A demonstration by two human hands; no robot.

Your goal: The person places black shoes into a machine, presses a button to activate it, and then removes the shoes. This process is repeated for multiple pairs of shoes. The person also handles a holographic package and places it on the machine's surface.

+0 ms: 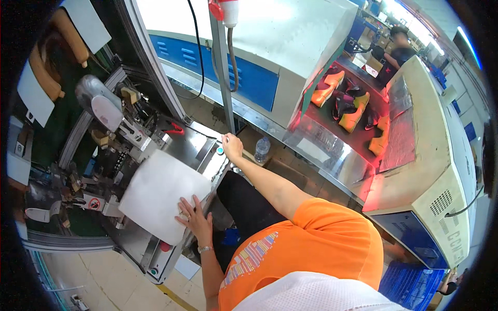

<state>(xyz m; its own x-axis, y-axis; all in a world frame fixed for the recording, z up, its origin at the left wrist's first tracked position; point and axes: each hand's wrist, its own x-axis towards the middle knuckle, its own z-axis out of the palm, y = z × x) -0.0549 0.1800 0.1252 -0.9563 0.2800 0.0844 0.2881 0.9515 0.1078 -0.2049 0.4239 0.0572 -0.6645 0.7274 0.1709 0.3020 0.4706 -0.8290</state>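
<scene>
A white sheet [163,194] with rounded corners lies on the metal machine table [122,236]. My left hand [194,220] rests flat on the sheet's near edge, fingers spread, a ring and a metal wristwatch showing. At the table's far right corner, my right hand [232,146] is closed with curled fingers beside a green button [220,151]; anything inside it is hidden. Beyond the sheet stands the machine's mechanism, with a grey shoe-shaped form [106,111] and a second pad [39,214]. A red knob [165,246] sits by the sheet's lower edge.
Orange and dark shoes [353,111] lie on a red-lit conveyor [324,116] between two large machines. A water bottle [262,147] stands behind my right forearm. Upright metal posts [222,72] frame the workspace. Another person [399,52] is at the far right.
</scene>
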